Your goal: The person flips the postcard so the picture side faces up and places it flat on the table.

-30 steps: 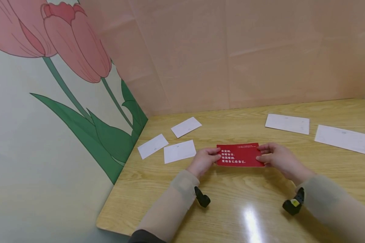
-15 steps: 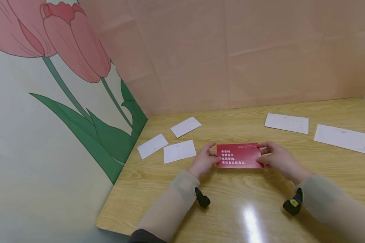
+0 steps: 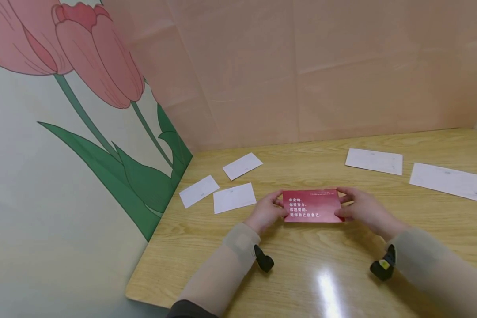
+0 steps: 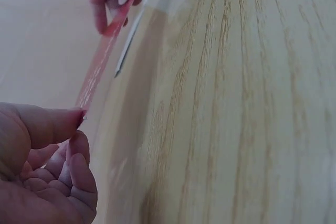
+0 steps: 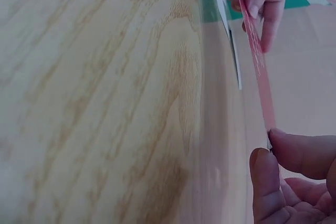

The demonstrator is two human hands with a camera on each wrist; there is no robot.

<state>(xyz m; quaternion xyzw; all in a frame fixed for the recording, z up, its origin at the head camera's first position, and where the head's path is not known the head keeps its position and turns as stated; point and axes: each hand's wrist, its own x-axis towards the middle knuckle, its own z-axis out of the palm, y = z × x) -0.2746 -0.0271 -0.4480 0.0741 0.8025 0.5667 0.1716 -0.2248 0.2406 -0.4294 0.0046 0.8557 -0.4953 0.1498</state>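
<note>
A red card with white printed characters is held up above the wooden table, its printed face toward the head camera. My left hand pinches its left end between thumb and fingers. At the opposite end, my right hand pinches the card the same way. Both wrist views show the card nearly edge-on, stretched straight between the two hands, with each thumb on the printed side. The fingers behind the card are partly hidden in the head view.
Several white cards lie on the table: a cluster of three at the left, including a near one, and others at the right, such as one and a longer white piece. A pink cloth hangs behind; a tulip-painted wall borders the left.
The red card has tilted, its lower edge coming slightly down and its face catching more light. The left fingers have shifted behind its edge. Both hands stay in about the same place.
</note>
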